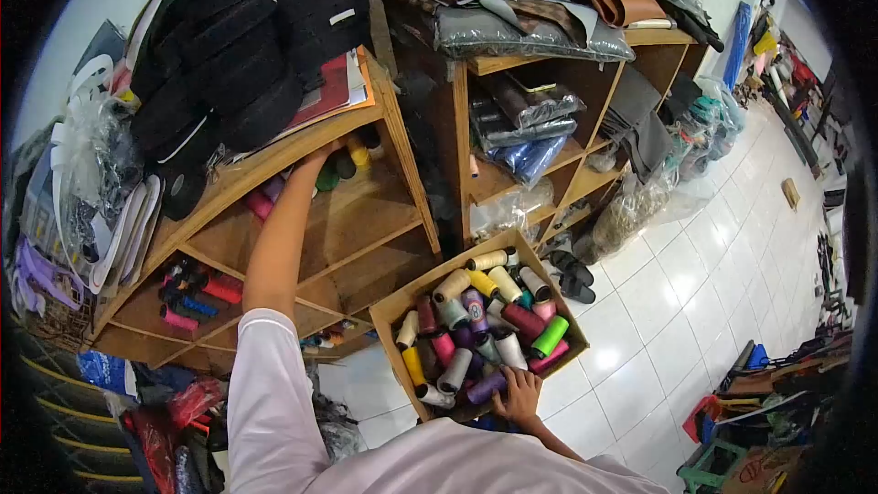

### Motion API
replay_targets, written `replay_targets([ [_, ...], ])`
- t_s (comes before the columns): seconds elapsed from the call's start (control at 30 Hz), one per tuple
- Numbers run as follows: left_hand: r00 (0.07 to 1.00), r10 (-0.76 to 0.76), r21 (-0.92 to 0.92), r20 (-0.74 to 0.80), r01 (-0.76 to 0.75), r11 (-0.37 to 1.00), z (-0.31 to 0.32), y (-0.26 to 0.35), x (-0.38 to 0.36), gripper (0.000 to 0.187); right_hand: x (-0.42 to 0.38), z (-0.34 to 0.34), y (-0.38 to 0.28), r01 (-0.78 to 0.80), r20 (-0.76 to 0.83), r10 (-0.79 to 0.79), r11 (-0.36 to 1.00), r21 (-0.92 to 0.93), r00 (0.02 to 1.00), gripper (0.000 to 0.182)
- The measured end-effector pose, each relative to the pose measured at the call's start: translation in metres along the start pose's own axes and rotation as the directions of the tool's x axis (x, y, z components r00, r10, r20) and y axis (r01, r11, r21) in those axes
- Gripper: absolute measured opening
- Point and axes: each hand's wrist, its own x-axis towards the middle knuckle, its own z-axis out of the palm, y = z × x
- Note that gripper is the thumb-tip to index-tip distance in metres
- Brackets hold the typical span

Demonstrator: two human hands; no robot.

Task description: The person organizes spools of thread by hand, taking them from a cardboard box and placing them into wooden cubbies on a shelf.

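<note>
My left arm stretches up into the upper compartment of a wooden shelf (pixel 320 220). My left hand (pixel 322 148) is mostly hidden under the shelf's top board, so its fingers do not show. Near it in the compartment are dark green spools (pixel 344 165), a yellow spool (pixel 358 152) and a pink spool (pixel 259 205). A cardboard box (pixel 393 368) full of thread spools in many colours sits close to my body. My right hand (pixel 519 395) is closed over the box's near rim, its fingers beside a purple spool (pixel 486 388).
Black rolled material (pixel 229 46) is piled on the shelf top. A lower compartment holds red spools (pixel 222 286). Another wooden shelf (pixel 460 146) holds plastic-wrapped packs (pixel 530 119). Black sandals (pixel 572 274) lie on the white tiled floor (pixel 658 302). Plastic bags stand farther back.
</note>
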Motion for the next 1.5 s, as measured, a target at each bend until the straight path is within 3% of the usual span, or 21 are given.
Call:
replay_targets([
  [0.77, 0.981, -0.120, -0.160, 0.150, 0.144, 0.977, -0.003, 0.026, -0.025, 0.046, 0.001, -0.001, -0.002, 0.011, -0.020, -0.012, 1.000, -0.022, 1.000, 0.058],
  [1.03, 0.948, -0.260, -0.254, 0.184, 0.301, 0.919, 0.001, 0.021, -0.078, 0.044, -0.002, 0.009, 0.007, 0.058, 0.002, -0.058, 0.995, -0.081, 0.998, 0.057],
  [1.07, 0.961, -0.203, -0.241, -0.188, 0.155, 0.958, 0.011, 0.025, -0.101, 0.044, -0.001, 0.008, 0.005, 0.061, -0.006, -0.062, 0.994, -0.086, 0.998, 0.056],
  [1.1, 0.841, -0.109, -0.167, -0.530, 0.023, 0.986, 0.025, 0.035, -0.136, 0.045, -0.001, 0.008, 0.002, 0.062, -0.014, -0.063, 0.994, -0.090, 0.998, 0.055],
  [1.13, 0.765, -0.056, -0.286, -0.641, -0.172, 0.943, 0.010, 0.054, -0.170, 0.042, -0.001, 0.006, 0.000, 0.058, 0.006, -0.058, 0.995, -0.082, 0.998, 0.053],
  [1.17, 0.824, -0.206, -0.561, -0.528, -0.156, 0.813, 0.025, 0.070, -0.211, 0.034, -0.001, 0.007, 0.000, 0.070, 0.015, -0.069, 0.994, -0.086, 0.998, 0.053],
  [1.2, 0.862, -0.260, -0.615, -0.435, -0.073, 0.785, 0.037, 0.084, -0.256, 0.027, -0.001, 0.008, 0.001, 0.076, 0.030, -0.073, 0.992, -0.101, 0.997, 0.053],
  [1.23, 0.898, -0.180, -0.566, -0.402, -0.089, 0.819, 0.067, 0.093, -0.299, 0.030, -0.003, 0.008, 0.003, 0.081, 0.048, -0.076, 0.990, -0.117, 0.996, 0.052],
  [1.27, 0.936, -0.115, -0.635, -0.332, -0.131, 0.761, 0.081, 0.106, -0.341, 0.032, -0.002, 0.007, 0.002, 0.079, 0.063, -0.072, 0.990, -0.113, 0.995, 0.053],
  [1.3, 0.992, -0.128, -0.761, -0.011, 0.075, 0.644, 0.090, 0.118, -0.387, 0.038, -0.002, 0.007, 0.002, 0.073, 0.082, -0.064, 0.992, -0.107, 0.995, 0.054],
  [1.37, 0.993, 0.038, -0.714, 0.110, 0.053, 0.699, 0.127, 0.122, -0.462, 0.053, -0.004, 0.014, 0.009, 0.073, 0.092, -0.062, 0.989, -0.130, 0.994, 0.058],
  [1.47, 0.920, 0.104, -0.542, 0.377, 0.129, 0.830, 0.156, 0.120, -0.536, 0.074, -0.007, 0.015, 0.013, 0.006, 0.219, 0.030, 0.987, -0.163, 0.975, 0.058],
  [1.5, 0.912, 0.156, -0.436, 0.380, 0.027, 0.900, 0.171, 0.116, -0.553, 0.074, -0.007, 0.014, 0.011, 0.002, 0.223, 0.035, 0.987, -0.162, 0.974, 0.058],
])
